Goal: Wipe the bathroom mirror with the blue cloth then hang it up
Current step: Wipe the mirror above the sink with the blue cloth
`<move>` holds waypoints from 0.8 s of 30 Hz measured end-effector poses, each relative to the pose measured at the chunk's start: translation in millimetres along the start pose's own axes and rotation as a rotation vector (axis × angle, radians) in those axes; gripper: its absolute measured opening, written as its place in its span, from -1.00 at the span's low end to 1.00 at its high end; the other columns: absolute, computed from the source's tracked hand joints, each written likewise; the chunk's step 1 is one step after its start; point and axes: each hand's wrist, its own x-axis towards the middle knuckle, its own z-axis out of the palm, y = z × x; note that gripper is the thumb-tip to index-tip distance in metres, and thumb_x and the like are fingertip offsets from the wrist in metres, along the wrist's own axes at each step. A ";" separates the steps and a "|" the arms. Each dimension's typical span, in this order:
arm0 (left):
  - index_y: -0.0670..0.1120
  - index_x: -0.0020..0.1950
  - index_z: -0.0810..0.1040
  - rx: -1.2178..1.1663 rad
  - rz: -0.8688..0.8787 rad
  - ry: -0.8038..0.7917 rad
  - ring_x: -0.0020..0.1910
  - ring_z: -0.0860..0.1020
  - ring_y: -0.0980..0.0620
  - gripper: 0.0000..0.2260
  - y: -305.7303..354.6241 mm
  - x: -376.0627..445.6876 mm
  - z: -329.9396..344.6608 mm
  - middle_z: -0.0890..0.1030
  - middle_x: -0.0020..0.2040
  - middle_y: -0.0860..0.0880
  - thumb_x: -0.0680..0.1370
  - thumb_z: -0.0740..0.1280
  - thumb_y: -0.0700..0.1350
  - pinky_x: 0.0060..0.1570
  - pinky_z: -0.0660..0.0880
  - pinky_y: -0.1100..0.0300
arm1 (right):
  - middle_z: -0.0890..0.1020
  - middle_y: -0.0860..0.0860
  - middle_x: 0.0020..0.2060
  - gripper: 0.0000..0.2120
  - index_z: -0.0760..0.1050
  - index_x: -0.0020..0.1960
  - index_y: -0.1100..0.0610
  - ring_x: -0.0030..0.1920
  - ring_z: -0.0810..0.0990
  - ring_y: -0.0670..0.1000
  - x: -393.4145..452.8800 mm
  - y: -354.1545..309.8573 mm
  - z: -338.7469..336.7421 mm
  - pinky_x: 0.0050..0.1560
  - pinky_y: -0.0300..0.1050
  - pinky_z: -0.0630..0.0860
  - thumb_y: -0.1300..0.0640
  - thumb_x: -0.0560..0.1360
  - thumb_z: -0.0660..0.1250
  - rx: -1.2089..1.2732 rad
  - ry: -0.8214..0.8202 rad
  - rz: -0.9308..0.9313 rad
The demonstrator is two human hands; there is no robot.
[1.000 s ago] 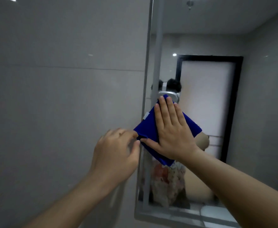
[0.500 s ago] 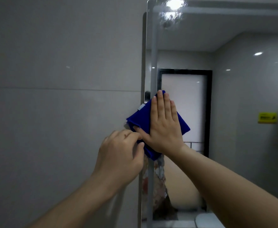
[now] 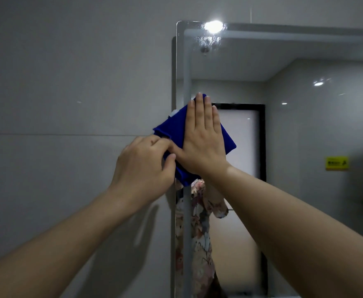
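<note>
We face a grey tiled wall (image 3: pixel 69 82) that fills the left half of the view, crossed by one thin horizontal joint line. To its right hangs the mirror (image 3: pixel 305 125), its top left corner rounded and its left edge running down the middle of the view. In the glass we see a reflected dark-framed door (image 3: pixel 240 136) with a pale frosted panel, grey walls, a bright ceiling light (image 3: pixel 214 25) near the mirror's top edge, and a small yellow sign (image 3: pixel 336 163) on the right. A patterned garment (image 3: pixel 200 233) shows in the reflection below our hands, partly hidden by our right forearm.

Our blue cloth (image 3: pixel 172 127), folded into a square and turned like a diamond, lies against the mirror at its left edge, with its left corner reaching past that edge over the wall. A small white tag shows at its upper left side.

Our right hand (image 3: pixel 202 143) lies flat on the cloth, fingers straight and together pointing up, thumb spread to the left, pressing the cloth to the glass; its grip is released, not curled round anything. Our left hand (image 3: pixel 144 171) sits just beside it, touching it near the thumb, fingers curled in at the cloth's left corner. It seems to pinch that corner, though the fingertips are partly hidden.
</note>
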 end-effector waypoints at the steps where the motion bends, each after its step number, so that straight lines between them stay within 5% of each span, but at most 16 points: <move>1: -0.03 0.06 0.63 0.009 0.002 0.015 -0.01 0.54 -0.02 -0.79 0.0 5.7 0.3 0.64 -0.01 0.03 0.52 0.27 -0.02 -0.04 0.44 0.13 | -0.14 0.27 0.65 0.06 -0.17 0.65 0.32 0.65 -0.22 0.23 3.5 1.0 -0.8 0.63 0.18 -0.18 -0.52 0.53 -0.21 -0.001 -0.001 -0.001; 10: -0.07 0.04 0.62 0.064 0.030 0.091 -0.05 0.53 -0.07 -0.80 15.9 24.2 6.6 0.64 -0.03 -0.03 0.51 0.28 -0.05 -0.10 0.43 0.11 | -0.12 0.24 0.66 0.04 -0.14 0.66 0.30 0.66 -0.19 0.20 3.9 22.3 -3.9 0.64 0.15 -0.19 -0.50 0.51 -0.32 0.028 0.025 -0.036; 14: -0.09 0.07 0.62 0.123 0.050 0.087 -0.04 0.54 -0.11 -0.77 32.1 31.6 12.4 0.65 -0.02 -0.07 0.51 0.27 -0.03 -0.08 0.46 0.06 | -0.08 0.24 0.66 0.01 -0.10 0.66 0.29 0.66 -0.14 0.20 -0.9 54.4 -4.7 0.64 0.16 -0.15 -0.49 0.56 -0.07 0.040 0.065 0.043; 24: -0.07 0.08 0.64 0.078 0.048 0.126 0.11 0.50 -0.07 -0.81 139.9 61.8 68.9 0.63 0.07 -0.03 0.51 0.35 -0.06 -0.01 0.48 0.03 | -0.11 0.24 0.66 0.03 -0.14 0.66 0.30 0.66 -0.16 0.20 -29.0 175.7 -18.4 0.64 0.13 -0.19 -0.49 0.54 -0.10 0.026 0.073 0.161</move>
